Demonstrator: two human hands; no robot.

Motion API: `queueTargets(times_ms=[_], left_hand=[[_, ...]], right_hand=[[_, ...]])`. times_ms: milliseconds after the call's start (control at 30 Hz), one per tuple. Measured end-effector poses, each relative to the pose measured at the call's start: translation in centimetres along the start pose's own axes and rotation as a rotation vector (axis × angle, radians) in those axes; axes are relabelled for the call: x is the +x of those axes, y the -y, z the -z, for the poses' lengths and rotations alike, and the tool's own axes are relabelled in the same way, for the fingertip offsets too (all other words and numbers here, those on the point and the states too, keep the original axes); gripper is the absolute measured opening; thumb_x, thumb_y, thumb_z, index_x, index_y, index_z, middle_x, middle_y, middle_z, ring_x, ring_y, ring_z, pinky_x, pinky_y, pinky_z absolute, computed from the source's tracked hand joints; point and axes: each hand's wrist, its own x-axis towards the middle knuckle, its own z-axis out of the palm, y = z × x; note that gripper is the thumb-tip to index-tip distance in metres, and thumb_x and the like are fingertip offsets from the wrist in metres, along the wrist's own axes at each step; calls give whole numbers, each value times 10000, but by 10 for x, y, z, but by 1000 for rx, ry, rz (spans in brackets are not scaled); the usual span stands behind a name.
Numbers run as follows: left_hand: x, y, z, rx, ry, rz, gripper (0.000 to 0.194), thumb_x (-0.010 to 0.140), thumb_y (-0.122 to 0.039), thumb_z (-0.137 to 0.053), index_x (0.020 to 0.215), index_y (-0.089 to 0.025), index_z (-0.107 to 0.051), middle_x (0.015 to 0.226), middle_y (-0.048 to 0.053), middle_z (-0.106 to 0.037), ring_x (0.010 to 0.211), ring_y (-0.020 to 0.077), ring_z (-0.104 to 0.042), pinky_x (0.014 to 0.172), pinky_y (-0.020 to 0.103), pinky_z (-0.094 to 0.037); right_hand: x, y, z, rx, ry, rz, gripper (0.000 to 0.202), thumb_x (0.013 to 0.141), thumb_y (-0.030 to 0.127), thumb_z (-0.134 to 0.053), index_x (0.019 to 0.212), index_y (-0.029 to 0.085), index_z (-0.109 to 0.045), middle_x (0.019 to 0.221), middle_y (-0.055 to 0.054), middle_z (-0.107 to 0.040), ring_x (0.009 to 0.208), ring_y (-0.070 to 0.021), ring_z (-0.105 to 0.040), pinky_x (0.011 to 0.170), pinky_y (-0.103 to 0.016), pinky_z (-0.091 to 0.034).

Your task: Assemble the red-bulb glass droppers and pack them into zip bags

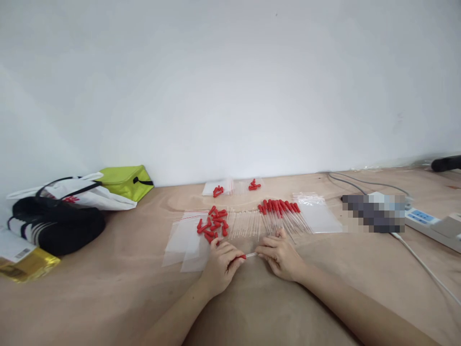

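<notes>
1. Clock centred on the hands, wall (252, 96) at 12. Left hand (222, 264), 9 o'clock, pinches a red bulb (243, 257); right hand (280, 257), 3 o'clock, pinches a clear tube (251, 254). Both grips pressed closed; bulb and tube line up between them, apparently meeting.
2. Bulb looks light, soft, rubbery; tube slim, stiff, perhaps slippery and breakable. Best hold, I'd judge: close to the joint.
3. Loose bulbs (215, 225) at 10, bare tubes (245, 223) at 12, bulb-topped tubes (275, 206) fanned at 1.
4. Tabletop (144, 245) pale brown, running back to the plain, pale wall. Green bag (126, 182) farther out at 10; power strip (420, 217) near 3.
</notes>
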Motion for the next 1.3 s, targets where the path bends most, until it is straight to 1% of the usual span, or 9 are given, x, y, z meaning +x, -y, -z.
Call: queueTargets(times_ms=[267,567,700,800,900,1000,1067,1167,1300], left_hand=[[-1,-3,-1,77,5,-84,142,823,-195,-459,745,-187,-578,682,-10,-621,683,148,-533,892,411,-233],[-1,-5,-1,120,18,-88,128,811,-185,-462,749,-189,-574,701,0,-612,715,162,-530,893,428,-257],[1,-2,-1,103,-22,-39,113,819,-191,-473,785,-201,-581,732,2,-620,737,169,-544,879,435,-272],[-1,5,-3,110,-94,-10,140,807,-189,-489,918,-212,-572,822,26,-620,804,191,-546,859,431,-309],[-5,11,-6,101,-170,56,260,790,-194,-497,1048,-205,-520,937,64,-593,882,217,-529,810,401,-375],[-6,12,-7,72,-149,93,282,779,-206,-511,1061,-213,-512,962,63,-578,900,221,-526,796,386,-407],[-6,10,-7,64,-107,91,274,770,-198,-520,1044,-215,-525,954,58,-577,896,221,-529,800,390,-412],[-5,7,-7,47,-52,88,252,766,-183,-520,1015,-213,-539,945,58,-576,883,217,-533,788,387,-420],[-4,7,-7,34,-30,98,229,765,-178,-514,990,-207,-544,941,60,-573,869,214,-533,778,387,-423]], right_hand=[[-1,11,-4,16,-10,-33,285,854,164,-328,734,168,-586,652,-9,-541,583,-108,-413,636,-289,-189],[3,16,-8,17,48,-69,303,861,161,-320,700,169,-577,640,-6,-528,594,-110,-412,630,-282,-193],[9,16,-1,-71,69,-60,205,839,200,-418,756,198,-606,707,-18,-571,714,-142,-443,651,-300,-188],[10,10,5,-149,86,-50,172,818,207,-458,753,211,-617,733,-19,-598,736,-151,-447,666,-316,-186],[9,-7,12,-196,-12,-222,196,820,222,-443,758,206,-629,730,-27,-622,739,-156,-467,674,-317,-195],[7,-34,20,-248,-209,-575,235,819,275,-420,768,202,-638,759,-41,-646,757,-174,-494,682,-314,-205],[6,-52,24,-282,-276,-771,245,805,306,-415,790,211,-640,740,-36,-652,760,-191,-505,691,-319,-206],[3,-70,27,-308,-255,-926,251,786,342,-418,829,222,-633,687,-20,-646,763,-208,-514,709,-329,-204],[-1,-75,25,-331,-175,-988,262,771,370,-438,877,206,-612,688,-27,-641,775,-220,-523,703,-334,-203]])
